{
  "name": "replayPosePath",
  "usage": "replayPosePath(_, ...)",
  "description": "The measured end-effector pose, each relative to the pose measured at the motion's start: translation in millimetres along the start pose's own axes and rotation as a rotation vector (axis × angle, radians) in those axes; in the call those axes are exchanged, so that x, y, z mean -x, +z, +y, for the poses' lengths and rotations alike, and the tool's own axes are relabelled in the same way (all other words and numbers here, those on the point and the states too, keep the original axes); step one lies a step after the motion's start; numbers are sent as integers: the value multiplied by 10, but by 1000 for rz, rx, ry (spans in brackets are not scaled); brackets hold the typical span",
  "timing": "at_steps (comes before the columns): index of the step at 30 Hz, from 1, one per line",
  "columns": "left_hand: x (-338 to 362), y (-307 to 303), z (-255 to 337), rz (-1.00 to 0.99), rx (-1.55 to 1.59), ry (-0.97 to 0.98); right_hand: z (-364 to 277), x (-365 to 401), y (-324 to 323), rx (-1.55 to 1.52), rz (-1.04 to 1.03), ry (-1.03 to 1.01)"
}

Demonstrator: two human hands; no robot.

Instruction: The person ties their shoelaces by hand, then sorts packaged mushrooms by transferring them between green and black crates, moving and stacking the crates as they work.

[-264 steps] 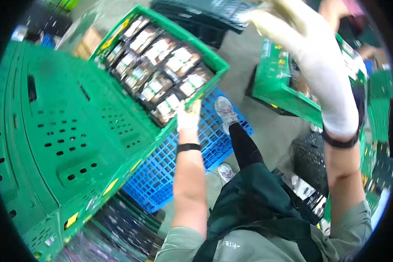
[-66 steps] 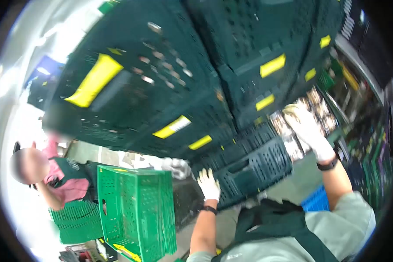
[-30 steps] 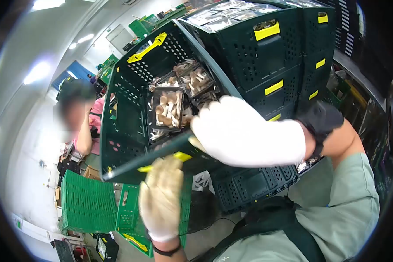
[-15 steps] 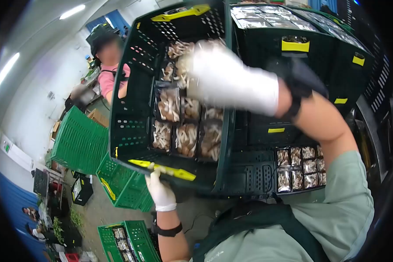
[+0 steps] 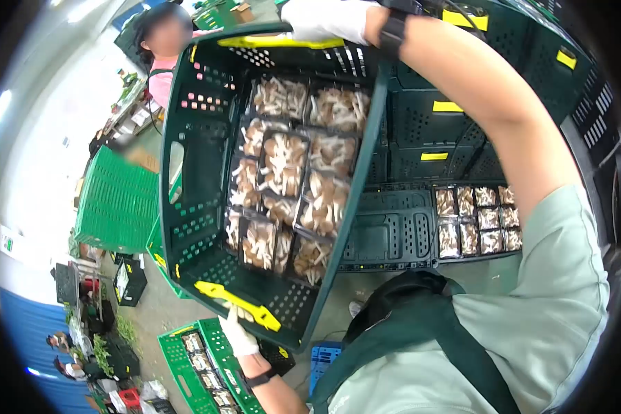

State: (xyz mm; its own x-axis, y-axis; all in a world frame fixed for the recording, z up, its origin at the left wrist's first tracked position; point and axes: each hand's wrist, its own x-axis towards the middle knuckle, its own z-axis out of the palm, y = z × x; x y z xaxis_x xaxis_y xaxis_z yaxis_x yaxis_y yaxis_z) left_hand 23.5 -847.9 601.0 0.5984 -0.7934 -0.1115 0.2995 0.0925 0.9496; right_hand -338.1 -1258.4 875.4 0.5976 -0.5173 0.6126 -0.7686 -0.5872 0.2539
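A dark green plastic crate (image 5: 207, 172), tilted, is held up before me between my two gloved hands. Inside lie several black trays of brown mushrooms (image 5: 283, 162), some stacked on others. At the crate's near end, my left hand (image 5: 240, 334) is closed on the edge by a yellow handle (image 5: 238, 305), its fingertips showing over the rim. My right hand (image 5: 328, 19) grips the far rim beside another yellow handle (image 5: 279, 42); some of its fingers are hidden.
Dark crates (image 5: 428, 114) are stacked at right. Below them lies a crate of packed mushroom trays (image 5: 477, 219). Green crates (image 5: 114, 200) stand at left, with one holding mushroom packs (image 5: 203, 369) on the floor. A person in pink (image 5: 160, 86) is beyond the held crate.
My right hand has gone from over the mushroom trays to the crate's far rim. The crate has turned and shifted lower left, with my left hand still at its near end.
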Motion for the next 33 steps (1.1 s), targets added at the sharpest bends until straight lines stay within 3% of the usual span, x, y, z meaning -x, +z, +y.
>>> replayPosePath(1, 61, -126, -5, 13, -5, -8, -304, 262, -341, -55, -158, 136)
replayPosePath(3, 97, -389, 51, 63, -7, -25, -476, 847, -396, -117, -47, 97)
replayPosePath(4, 72, -488, 52, 105, -8, -35, -432, 1174, -309, -47, -150, 158)
replayPosePath(8, 38, -646, 276, 96, -250, -20, -901, 2477, -1000, -145, -156, 476)
replayPosePath(10, -56, -661, 358, -48, -278, -12, -1118, 2938, -1272, -129, -196, 672)
replayPosePath(12, -292, -459, 465, -182, -314, -33, -1202, 3217, -1331, -70, -124, 731)
replayPosePath(16, -804, -7, 425, -370, -426, -178, -1408, 3773, -1415, -58, -261, 1059)
replayPosePath(18, -1117, 176, 240, -481, -458, -247, -1530, 3962, -1339, -84, -285, 1225)
replayPosePath(22, -1760, 694, -276, -627, -610, -351, -1559, 4527, -740, 18, -442, 1295)
replayPosePath(26, -2142, 1068, -980, -641, -772, -354, -1523, 5112, 51, -52, -497, 1411)
replayPosePath(28, -2314, 1133, -1290, -609, -829, -393, -1579, 5389, 505, -79, -554, 1429)
replayPosePath(30, -2434, 1112, -1710, -436, -777, -502, -1567, 5453, 806, -233, -691, 1492)
replayPosePath(31, -2558, 1030, -1788, -411, -833, -480, -1640, 5508, 950, -149, -633, 1352)
replayPosePath(32, -2716, 918, -1915, -383, -884, -464, -1619, 5410, 955, -188, -725, 1386)
replayPosePath(33, -2767, 884, -2015, -253, -1002, -322, -1618, 5276, 910, -23, -665, 1271)
